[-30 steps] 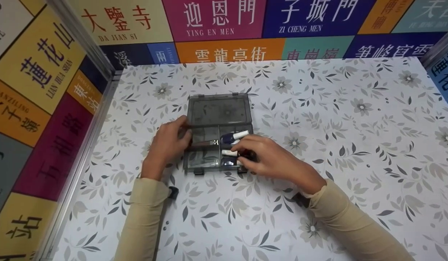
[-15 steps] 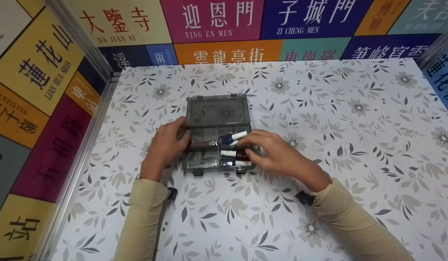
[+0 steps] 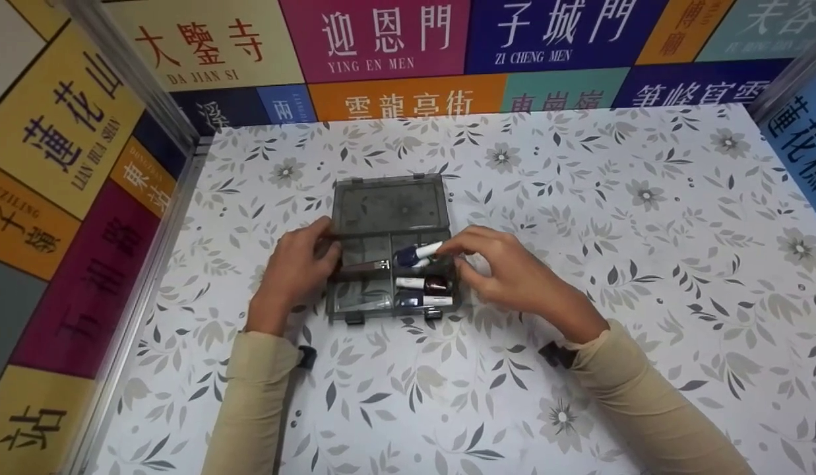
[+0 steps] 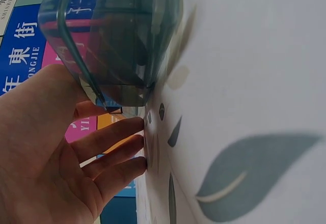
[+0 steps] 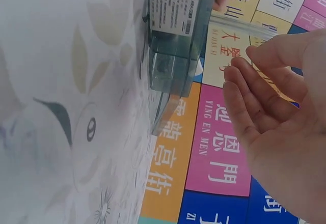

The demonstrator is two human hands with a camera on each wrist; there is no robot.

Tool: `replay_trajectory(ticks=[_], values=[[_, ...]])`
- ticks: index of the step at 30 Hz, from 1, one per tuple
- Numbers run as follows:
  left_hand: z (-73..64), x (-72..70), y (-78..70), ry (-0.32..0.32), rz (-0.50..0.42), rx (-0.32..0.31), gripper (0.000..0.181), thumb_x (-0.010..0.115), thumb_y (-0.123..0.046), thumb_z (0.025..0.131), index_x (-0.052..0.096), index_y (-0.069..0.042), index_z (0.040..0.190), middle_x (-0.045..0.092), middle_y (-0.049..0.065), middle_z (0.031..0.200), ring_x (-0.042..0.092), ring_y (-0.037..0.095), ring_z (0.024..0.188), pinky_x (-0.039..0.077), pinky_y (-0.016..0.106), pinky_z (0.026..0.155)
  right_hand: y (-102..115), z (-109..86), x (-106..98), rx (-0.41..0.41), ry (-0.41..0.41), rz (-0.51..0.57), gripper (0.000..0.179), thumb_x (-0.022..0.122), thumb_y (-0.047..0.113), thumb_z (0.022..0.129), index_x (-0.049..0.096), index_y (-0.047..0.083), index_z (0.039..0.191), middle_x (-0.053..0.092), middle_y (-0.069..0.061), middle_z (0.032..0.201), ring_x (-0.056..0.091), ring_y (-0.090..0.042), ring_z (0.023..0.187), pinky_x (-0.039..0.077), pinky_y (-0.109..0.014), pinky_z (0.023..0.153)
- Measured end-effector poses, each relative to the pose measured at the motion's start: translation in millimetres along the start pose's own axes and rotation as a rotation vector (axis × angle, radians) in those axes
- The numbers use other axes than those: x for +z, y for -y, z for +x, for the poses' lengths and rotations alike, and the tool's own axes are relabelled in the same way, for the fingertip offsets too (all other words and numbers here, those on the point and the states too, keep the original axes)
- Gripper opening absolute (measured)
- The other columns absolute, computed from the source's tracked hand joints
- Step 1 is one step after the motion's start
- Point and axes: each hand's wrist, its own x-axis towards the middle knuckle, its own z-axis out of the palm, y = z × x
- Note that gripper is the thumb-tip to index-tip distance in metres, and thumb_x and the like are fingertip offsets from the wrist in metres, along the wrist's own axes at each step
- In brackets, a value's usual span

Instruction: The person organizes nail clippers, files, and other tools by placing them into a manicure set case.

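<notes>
A smoky grey divided plastic box (image 3: 361,249) lies on the table with its lid (image 3: 388,208) folded back. My left hand (image 3: 292,270) rests at its left side, thumb and forefinger against the edge; the left wrist view shows the other fingers reaching down to the table. At the right side hovers my right hand (image 3: 513,274), fingers loosely bent with nothing between them in the right wrist view. Its forefinger overlaps the white cap of a slanted dark blue nail polish bottle (image 3: 406,256). Below lie a dark red nail polish bottle (image 3: 435,284) and another blue nail polish bottle (image 3: 409,299).
Nail clippers (image 3: 371,266) lie across the box's left compartments. A printed label (image 5: 174,12) shows on the box in the right wrist view. Floral cloth covers the table (image 3: 645,277). Colourful panels with lettering (image 3: 388,39) stand behind and at the left.
My right hand has drawn back rightward from the dark red nail polish bottle, and the front two bottles are now uncovered. My left hand stays at the box's side.
</notes>
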Motion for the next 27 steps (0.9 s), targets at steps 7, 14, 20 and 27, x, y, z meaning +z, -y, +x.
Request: replay_trajectory(ticks=[7, 14, 20, 27], values=[[0.0, 1.7, -1.7, -0.011, 0.001, 0.022, 0.017, 0.067, -0.022, 0.104, 0.069, -0.018, 0.121, 0.079, 0.007, 0.115, 0.069, 0.028, 0.101, 0.055, 0.052, 0.095, -3.0, -1.5, -9.2, 0.016, -0.019, -0.034, 0.026, 0.067, 0.004, 0.102, 0.077, 0.008, 0.126, 0.077, -0.004, 0.123, 0.072, -0.020, 0.115, 0.058, -0.041, 0.102], [0.1, 3.2, -2.5, -0.009, -0.006, 0.010, 0.016, 0.067, -0.023, 0.105, 0.069, -0.020, 0.121, 0.078, 0.005, 0.115, 0.068, 0.027, 0.100, 0.054, 0.050, 0.093, -8.0, -1.7, -19.7, 0.074, -0.049, -0.060, 0.025, 0.067, 0.009, 0.104, 0.077, 0.013, 0.127, 0.077, -0.003, 0.123, 0.071, -0.022, 0.114, 0.057, -0.045, 0.099], [0.3, 1.0, -5.1, -0.006, -0.023, 0.015, 0.017, 0.066, -0.021, 0.105, 0.067, -0.017, 0.122, 0.077, 0.005, 0.114, 0.065, 0.025, 0.098, 0.053, 0.047, 0.091, -14.5, 0.4, -34.3, 0.092, -0.103, -0.100, 0.025, 0.068, 0.010, 0.104, 0.077, 0.013, 0.127, 0.078, -0.005, 0.122, 0.071, -0.026, 0.111, 0.057, -0.048, 0.096], [3.3, 0.9, -16.0, 0.008, -0.036, 0.010, 0.037, 0.067, -0.028, 0.106, 0.057, -0.008, 0.135, 0.067, 0.016, 0.124, 0.064, 0.034, 0.108, 0.053, 0.052, 0.093, -30.6, 0.2, -61.8, 0.158, -0.179, -0.129, 0.024, 0.066, 0.011, 0.106, 0.078, 0.012, 0.127, 0.077, -0.008, 0.121, 0.071, -0.029, 0.113, 0.056, -0.052, 0.097]])
